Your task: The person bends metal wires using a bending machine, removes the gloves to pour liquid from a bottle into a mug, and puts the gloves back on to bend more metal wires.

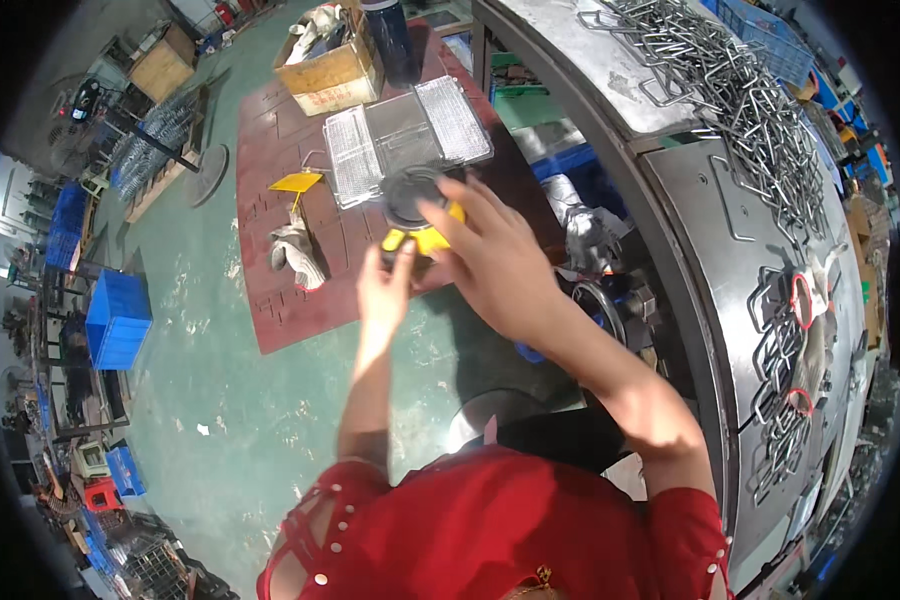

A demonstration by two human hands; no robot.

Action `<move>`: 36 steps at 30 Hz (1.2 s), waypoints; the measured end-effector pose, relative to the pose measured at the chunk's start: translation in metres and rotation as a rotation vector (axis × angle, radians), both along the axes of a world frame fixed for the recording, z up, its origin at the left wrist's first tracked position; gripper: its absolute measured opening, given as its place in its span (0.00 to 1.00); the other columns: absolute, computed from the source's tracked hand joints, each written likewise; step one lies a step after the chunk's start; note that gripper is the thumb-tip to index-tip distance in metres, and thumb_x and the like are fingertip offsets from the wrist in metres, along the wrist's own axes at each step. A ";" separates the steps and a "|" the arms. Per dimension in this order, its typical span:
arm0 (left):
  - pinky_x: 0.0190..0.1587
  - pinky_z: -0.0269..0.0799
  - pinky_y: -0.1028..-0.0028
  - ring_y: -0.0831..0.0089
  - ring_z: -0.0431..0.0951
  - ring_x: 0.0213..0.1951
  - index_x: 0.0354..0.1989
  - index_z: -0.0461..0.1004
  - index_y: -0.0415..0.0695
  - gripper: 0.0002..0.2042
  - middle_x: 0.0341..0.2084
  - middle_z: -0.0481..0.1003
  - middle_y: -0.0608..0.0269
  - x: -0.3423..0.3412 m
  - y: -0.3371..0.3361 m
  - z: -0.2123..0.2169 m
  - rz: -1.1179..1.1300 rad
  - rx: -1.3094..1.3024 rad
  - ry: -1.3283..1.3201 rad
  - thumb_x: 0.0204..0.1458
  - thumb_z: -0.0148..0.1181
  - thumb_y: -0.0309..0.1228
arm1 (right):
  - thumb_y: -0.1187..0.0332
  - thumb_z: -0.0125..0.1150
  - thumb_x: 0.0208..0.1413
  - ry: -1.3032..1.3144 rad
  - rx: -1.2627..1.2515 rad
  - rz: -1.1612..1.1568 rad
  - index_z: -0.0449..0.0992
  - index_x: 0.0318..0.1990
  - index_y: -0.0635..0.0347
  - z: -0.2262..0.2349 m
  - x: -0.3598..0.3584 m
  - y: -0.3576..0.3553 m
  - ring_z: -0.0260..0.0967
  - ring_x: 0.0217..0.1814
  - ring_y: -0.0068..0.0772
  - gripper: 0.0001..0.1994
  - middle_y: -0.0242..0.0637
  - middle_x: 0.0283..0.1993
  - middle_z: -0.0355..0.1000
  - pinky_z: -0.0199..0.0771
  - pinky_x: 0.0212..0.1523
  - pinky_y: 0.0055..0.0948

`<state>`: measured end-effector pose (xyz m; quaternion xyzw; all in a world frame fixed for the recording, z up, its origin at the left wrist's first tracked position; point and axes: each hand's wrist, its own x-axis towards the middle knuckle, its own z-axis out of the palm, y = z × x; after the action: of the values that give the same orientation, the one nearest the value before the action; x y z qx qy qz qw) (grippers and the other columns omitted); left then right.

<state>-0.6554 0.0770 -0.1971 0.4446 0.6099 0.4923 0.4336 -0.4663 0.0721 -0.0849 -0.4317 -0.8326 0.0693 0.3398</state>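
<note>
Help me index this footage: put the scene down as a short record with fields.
Left hand: fingers on the near, yellow part of a black-and-yellow object, too blurred to identify
Right hand: at the same object's right side, blurred; grip unclear
Table: dark red, beyond the hands
On table: metal mesh panels, cardboard box, dark bottle, yellow flat piece, pale glove
At right: metal bench with bent metal rods
At left: blue bin
</note>
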 end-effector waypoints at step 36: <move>0.24 0.74 0.75 0.77 0.78 0.21 0.46 0.72 0.37 0.20 0.30 0.79 0.57 -0.018 0.035 -0.034 -0.223 -0.049 0.093 0.64 0.56 0.45 | 0.57 0.70 0.56 0.708 0.275 -0.540 0.78 0.40 0.63 0.083 0.148 0.181 0.73 0.36 0.24 0.17 0.36 0.34 0.78 0.72 0.43 0.27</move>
<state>-0.6737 0.1118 -0.2310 0.5213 0.5880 0.4046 0.4678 -0.3180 0.2528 -0.0018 -0.5338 -0.5246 0.0103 0.6631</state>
